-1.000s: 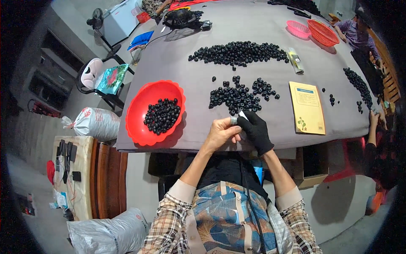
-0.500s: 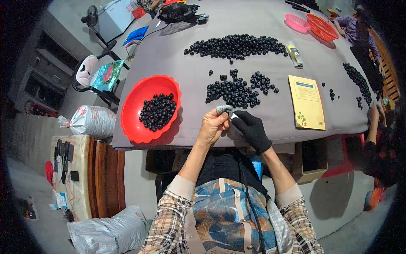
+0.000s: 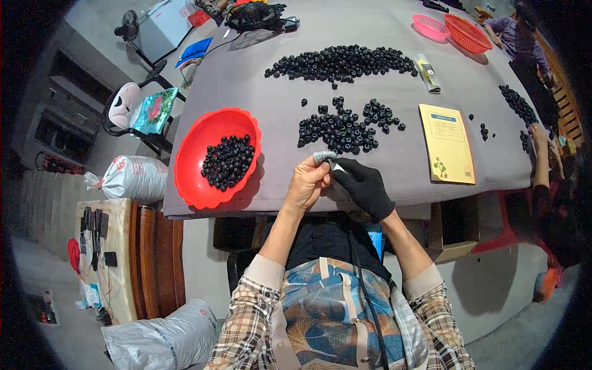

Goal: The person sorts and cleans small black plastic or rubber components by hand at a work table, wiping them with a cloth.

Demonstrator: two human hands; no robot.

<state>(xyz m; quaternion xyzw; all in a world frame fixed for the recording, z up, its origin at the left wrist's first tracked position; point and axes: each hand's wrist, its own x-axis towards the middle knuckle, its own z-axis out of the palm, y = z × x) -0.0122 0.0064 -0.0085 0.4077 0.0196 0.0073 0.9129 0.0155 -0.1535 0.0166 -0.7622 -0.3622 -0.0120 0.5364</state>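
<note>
My left hand (image 3: 306, 185) is bare except for a grey-green knitted cover (image 3: 324, 156) on a fingertip. Its thumb and fingers are pinched together. Pressed up against it is my right hand (image 3: 365, 188), in a black glove with the fingers closed. A small white bit (image 3: 338, 166) shows between the two hands; what they hold is otherwise hidden. Just beyond lies a loose pile of small black bead-like rounds (image 3: 339, 131), many with a lighter ring in the middle. To the left, a red scalloped bowl (image 3: 188, 163) contains more black rounds (image 3: 227, 163).
A longer heap of black rounds (image 3: 339, 63) spreads farther back on the grey tablecloth (image 3: 246, 92). Right of it are a yellow booklet (image 3: 446, 145) and a tube-like packet (image 3: 428, 73). Pink (image 3: 430, 28) and orange baskets (image 3: 467, 34) stand far right. Another person's arm (image 3: 541, 154) reaches in there.
My right hand has shifted slightly left, closer over the left fingertips, and less of the white bit shows. The view has moved a little. At the right, the other person's hand has moved up toward the rounds.
</note>
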